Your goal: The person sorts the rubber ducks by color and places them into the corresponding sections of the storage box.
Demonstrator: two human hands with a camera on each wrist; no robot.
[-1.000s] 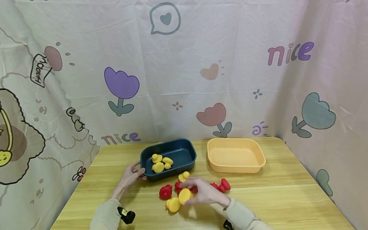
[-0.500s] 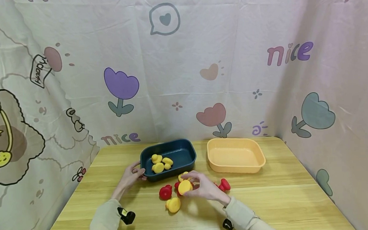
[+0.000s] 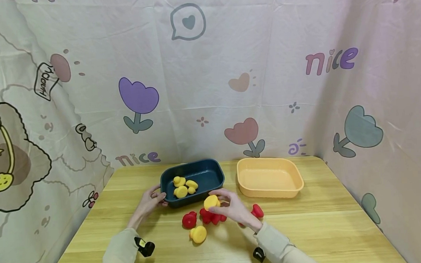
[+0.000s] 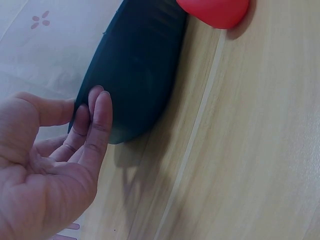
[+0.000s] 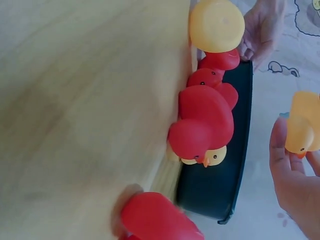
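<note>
At its left end, the dark blue tray (image 3: 210,180) is pinched by my left hand (image 3: 150,202), the thumb and fingers on either side of its wall (image 4: 142,75) in the left wrist view. Several yellow rubber ducks (image 3: 181,191) lie inside. My right hand (image 3: 234,208) holds a yellow rubber duck (image 3: 211,203), raised near the tray's front side. Below are red rubber ducks (image 3: 206,216); another yellow duck (image 5: 216,156) peeks out behind a red one in the right wrist view, hidden in the head view. One more yellow duck (image 3: 199,234) lies nearest me.
A pale orange tray (image 3: 270,177) stands at the back right of the wooden table (image 3: 325,228). One red duck (image 3: 189,220) lies left of the cluster, another red duck (image 3: 257,210) beyond my right wrist. A patterned cloth (image 3: 194,78) hangs behind the table.
My right hand has raised the yellow duck and carried it away from me toward the dark blue tray, uncovering red ducks. The left hand has stayed at the tray's end.
</note>
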